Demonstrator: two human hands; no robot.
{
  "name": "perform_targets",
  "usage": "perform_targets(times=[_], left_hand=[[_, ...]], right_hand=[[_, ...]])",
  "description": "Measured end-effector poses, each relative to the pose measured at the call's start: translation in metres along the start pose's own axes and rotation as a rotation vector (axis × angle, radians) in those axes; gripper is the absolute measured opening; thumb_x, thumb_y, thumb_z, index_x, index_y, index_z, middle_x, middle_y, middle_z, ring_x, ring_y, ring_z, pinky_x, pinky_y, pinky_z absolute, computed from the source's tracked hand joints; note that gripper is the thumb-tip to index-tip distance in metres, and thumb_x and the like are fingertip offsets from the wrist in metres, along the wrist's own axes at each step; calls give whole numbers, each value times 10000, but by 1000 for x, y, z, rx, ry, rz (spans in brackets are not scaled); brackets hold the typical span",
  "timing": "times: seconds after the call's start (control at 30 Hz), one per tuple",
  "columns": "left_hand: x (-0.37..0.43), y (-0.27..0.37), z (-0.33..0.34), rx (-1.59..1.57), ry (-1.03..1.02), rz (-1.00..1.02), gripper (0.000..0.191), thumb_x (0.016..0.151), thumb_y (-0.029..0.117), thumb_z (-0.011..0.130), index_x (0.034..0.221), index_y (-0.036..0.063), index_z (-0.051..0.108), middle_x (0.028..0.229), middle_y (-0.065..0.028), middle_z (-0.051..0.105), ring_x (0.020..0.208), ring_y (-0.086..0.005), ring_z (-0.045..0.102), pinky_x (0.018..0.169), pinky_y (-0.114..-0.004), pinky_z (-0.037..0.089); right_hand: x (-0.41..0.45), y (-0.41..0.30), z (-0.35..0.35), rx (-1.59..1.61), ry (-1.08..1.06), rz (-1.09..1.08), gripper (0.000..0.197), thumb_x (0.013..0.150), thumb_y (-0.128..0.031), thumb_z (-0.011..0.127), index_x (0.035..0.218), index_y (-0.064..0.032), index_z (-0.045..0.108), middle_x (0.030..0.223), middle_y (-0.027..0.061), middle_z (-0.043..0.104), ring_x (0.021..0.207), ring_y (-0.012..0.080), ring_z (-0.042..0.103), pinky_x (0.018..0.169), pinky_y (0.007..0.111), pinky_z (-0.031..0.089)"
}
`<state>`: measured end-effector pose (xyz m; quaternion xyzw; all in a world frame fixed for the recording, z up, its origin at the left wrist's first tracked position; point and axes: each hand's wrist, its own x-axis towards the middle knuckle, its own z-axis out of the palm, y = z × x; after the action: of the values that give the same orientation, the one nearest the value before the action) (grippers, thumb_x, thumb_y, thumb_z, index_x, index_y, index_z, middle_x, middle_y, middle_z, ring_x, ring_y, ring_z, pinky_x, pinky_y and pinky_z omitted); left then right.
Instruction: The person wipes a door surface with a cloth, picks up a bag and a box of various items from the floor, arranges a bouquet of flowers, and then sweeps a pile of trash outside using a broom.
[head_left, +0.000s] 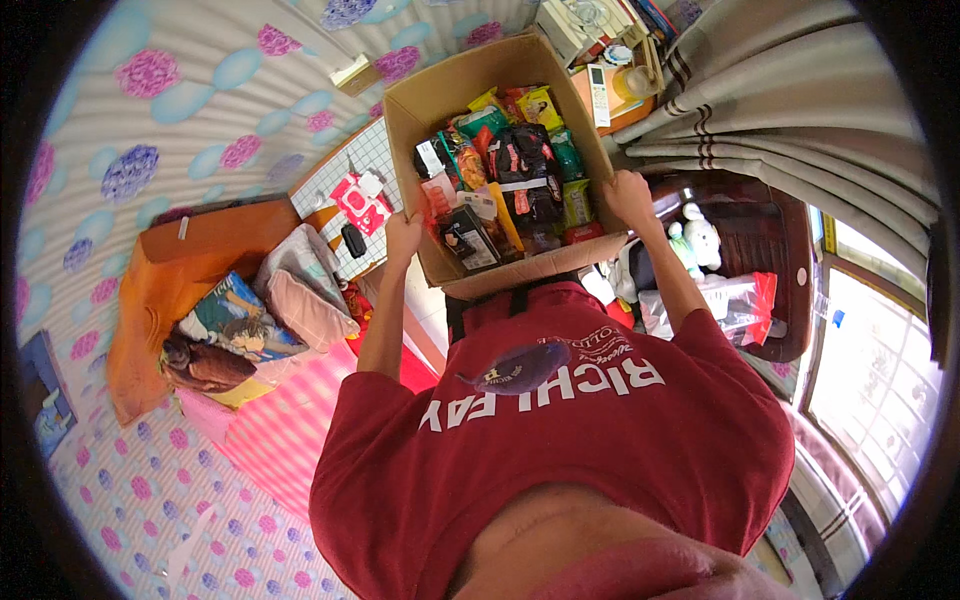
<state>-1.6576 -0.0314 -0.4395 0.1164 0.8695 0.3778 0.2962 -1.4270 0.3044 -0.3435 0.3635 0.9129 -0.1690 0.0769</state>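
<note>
An open cardboard box (534, 276) is held up in front of me, tilted so that its inside faces the camera. My left hand (403, 234) grips its left edge, thumb uppermost. On the opposite side my right hand (630, 199) is closed over the rim. Packaged snacks fill much of the box: a large black bag (523, 169) in the middle, a black carton (470, 236) near the front, a yellow packet (540, 109) at the back, a green packet (568, 154) along the right wall. The fingers beneath the box walls are partly hidden.
To the left, a bed with a pink checked sheet (289, 427) bears pillows (307, 300). Behind the box's left side, a gridded tabletop (367, 150) holds pink wipes packs (364, 202). A remote control (598, 96) lies at back right. A dark wooden chair (780, 225) carries a plush toy (699, 238).
</note>
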Motion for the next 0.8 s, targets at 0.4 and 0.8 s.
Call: perform_targets(times=[0.4, 0.8], left_hand=[[78, 40, 0, 107, 16, -32, 320, 727, 237, 532, 712, -77, 591, 607, -249, 557, 588, -353, 585, 566, -418, 439], [102, -31, 79, -109, 71, -73, 260, 771, 190, 513, 831, -49, 596, 717, -260, 577, 710, -400, 571, 654, -436, 428]], right_hand=[[106, 11, 21, -30, -21, 16, 277, 724, -242, 619, 664, 27, 583, 683, 249, 575, 681, 409, 567, 634, 468, 462], [155, 26, 69, -51, -128, -20, 258, 771, -218, 562, 788, 39, 575, 673, 245, 578, 695, 410, 572, 642, 469, 468]])
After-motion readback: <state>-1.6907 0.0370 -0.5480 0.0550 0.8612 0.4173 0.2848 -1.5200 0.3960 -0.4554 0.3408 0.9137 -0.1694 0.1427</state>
